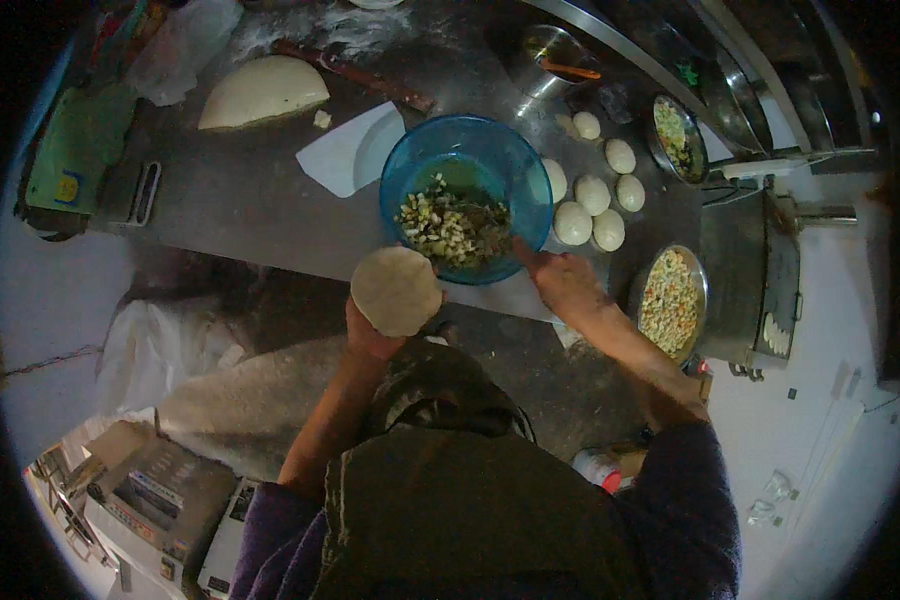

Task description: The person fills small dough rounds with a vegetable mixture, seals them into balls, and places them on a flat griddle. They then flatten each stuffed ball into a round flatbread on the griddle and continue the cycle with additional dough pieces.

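On the palm and fingers of my left hand (369,336) rests a flat round dough wrapper (397,291), just off the table's near edge. A blue translucent bowl (456,124) stands beyond it, holding chopped filling (450,229) of pale and dark green bits. My right hand (570,289) is curled at the bowl's near right rim, its foremost finger reaching in beside the filling. Whether it grips a utensil cannot be seen. Several smooth dough balls (592,195) sit on the table right of the bowl.
Behind the bowl lie a white plastic scraper (337,154), a large dough slab (266,94) and a dark rolling pin (360,73). A metal pot (547,84) stands at the back. Two metal bowls of chopped filling (671,300) (673,135) are on the right.
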Tool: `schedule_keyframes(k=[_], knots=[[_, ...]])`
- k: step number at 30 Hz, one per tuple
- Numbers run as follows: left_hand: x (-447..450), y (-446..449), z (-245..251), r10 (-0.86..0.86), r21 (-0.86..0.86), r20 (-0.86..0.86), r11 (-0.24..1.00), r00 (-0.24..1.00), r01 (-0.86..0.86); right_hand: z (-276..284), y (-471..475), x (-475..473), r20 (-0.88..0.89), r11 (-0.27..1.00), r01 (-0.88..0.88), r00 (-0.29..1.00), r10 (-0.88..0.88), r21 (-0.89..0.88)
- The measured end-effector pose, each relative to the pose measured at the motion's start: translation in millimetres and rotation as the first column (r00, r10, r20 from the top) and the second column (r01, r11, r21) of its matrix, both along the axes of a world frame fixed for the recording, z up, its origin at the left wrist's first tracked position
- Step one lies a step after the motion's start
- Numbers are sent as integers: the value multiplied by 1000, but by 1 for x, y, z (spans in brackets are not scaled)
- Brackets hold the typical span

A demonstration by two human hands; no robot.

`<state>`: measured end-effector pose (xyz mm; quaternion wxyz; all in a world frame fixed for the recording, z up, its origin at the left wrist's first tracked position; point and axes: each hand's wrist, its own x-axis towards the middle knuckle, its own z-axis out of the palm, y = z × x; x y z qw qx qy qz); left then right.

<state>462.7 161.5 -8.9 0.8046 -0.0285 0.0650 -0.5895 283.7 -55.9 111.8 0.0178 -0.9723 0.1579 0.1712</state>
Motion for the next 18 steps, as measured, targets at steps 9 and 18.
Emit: schedule_keyframes(k=[9,18], knots=[[0,-6,-5,9,-77,25,997,1000,-7,-9,-33,17,-349,450,451,890,-295,771],[1,-1,14,23,96,78,995,997,-30,-7,-34,13,-590,-194,571,673,-445,798]])
